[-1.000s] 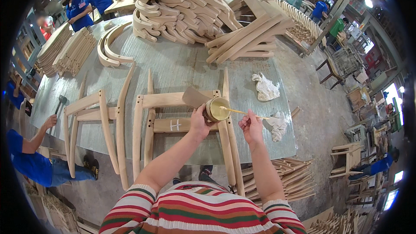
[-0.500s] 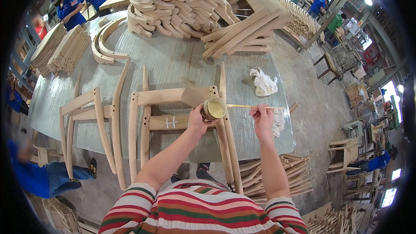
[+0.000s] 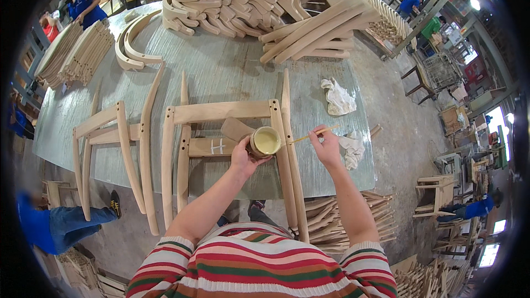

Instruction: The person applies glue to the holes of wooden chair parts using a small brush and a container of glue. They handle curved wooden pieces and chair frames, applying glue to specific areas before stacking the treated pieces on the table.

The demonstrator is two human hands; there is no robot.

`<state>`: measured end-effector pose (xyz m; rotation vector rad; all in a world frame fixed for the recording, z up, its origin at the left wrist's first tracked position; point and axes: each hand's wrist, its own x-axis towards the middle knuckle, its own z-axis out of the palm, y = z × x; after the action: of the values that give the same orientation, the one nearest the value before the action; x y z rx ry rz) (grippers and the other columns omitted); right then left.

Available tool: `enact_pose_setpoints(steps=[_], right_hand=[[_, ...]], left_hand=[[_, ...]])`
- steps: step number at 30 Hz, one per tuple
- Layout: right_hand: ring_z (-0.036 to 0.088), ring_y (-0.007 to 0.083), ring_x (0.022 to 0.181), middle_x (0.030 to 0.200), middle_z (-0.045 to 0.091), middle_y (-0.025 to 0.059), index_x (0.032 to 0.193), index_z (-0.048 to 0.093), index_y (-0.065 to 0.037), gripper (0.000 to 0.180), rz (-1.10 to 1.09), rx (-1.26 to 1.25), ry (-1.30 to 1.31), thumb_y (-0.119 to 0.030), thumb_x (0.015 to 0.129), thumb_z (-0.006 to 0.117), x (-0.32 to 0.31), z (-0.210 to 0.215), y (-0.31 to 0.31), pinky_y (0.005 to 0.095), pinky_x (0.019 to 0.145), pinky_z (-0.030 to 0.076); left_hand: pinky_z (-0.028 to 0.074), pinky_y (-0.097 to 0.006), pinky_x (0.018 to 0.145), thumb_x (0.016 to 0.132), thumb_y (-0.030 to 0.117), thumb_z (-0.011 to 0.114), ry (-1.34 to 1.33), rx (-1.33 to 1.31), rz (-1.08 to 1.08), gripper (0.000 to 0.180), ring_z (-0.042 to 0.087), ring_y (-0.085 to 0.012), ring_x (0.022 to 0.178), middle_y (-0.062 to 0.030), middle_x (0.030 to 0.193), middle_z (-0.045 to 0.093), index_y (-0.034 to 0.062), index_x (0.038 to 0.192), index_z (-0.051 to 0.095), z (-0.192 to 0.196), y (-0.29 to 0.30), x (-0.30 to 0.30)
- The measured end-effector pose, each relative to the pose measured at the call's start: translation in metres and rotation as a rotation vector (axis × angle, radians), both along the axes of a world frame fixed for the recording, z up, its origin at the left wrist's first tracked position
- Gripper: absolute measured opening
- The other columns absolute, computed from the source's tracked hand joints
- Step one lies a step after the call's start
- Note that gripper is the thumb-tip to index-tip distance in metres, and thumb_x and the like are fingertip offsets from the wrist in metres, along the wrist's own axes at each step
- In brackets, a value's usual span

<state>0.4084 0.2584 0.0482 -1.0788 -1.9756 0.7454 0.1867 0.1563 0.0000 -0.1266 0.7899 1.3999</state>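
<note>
- Left hand [image 3: 243, 157]: curled around the side of a cup [image 3: 266, 141] of pale yellow paste; forearm slants up and rightward.
- Right hand [image 3: 324, 146]: fingers pinched on a thin stick [image 3: 301, 138]; forearm slants up and leftward, the two hands apart.
- Cup: above a wooden frame [image 3: 221, 111] on the tabletop [image 3: 234, 69], mouth facing upward.
- Thin stick: inner end just right of the cup.

Wearer's hands [image 3: 244, 157]: two. Round cup [image 3: 266, 141], one. Thin stick [image 3: 302, 138], one. Wooden frames [image 3: 232, 108] at near table edge [image 3: 232, 72]: two. Loose curved rails [image 3: 130, 64], two. Crumpled white cloths [image 3: 339, 99], two. Slat stacks [image 3: 85, 52] at table's left, two. Heap of curved pieces [image 3: 232, 0], one; pieces overlap, uncountable
</note>
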Motion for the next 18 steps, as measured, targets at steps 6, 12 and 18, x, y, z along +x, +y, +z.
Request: enact_pose_setpoints(steps=[6, 12, 18], right_hand=[[0.062, 0.0286, 0.066, 0.072, 0.063, 0.0145, 0.084, 0.056, -0.001, 0.015, 0.024, 0.041, -0.075, -0.015, 0.083, 0.062, -0.004, 0.003, 0.003, 0.0368, 0.060, 0.047], [0.062, 0.0304, 0.066, 0.072, 0.063, 0.0152, 0.084, 0.057, -0.001, 0.015, 0.033, 0.057, -0.055, -0.015, 0.083, 0.062, -0.011, -0.004, 0.011, 0.0379, 0.059, 0.047], [0.061, 0.0299, 0.065, 0.070, 0.062, 0.0138, 0.083, 0.057, -0.002, 0.015, 0.060, 0.095, -0.056, -0.015, 0.083, 0.062, -0.018, -0.019, 0.020, 0.0377, 0.059, 0.046]], left_hand=[[0.041, -0.058, 0.092, 0.095, 0.032, 0.034, -0.020, 0.047, -0.019, 0.040, 0.049, -0.0348, 0.114, -0.0142, 0.128, 0.047, 0.0071, 0.126, 0.044, -0.011, -0.011, -0.005], [0.039, -0.059, 0.094, 0.096, 0.032, 0.033, -0.048, 0.020, -0.003, 0.041, 0.048, -0.0351, 0.116, -0.0141, 0.130, 0.046, 0.0066, 0.127, 0.044, -0.010, -0.017, -0.006], [0.038, -0.060, 0.096, 0.096, 0.031, 0.031, -0.021, 0.032, 0.007, 0.043, 0.046, -0.0353, 0.118, -0.0148, 0.130, 0.045, 0.0045, 0.128, 0.042, -0.003, -0.023, -0.007]])
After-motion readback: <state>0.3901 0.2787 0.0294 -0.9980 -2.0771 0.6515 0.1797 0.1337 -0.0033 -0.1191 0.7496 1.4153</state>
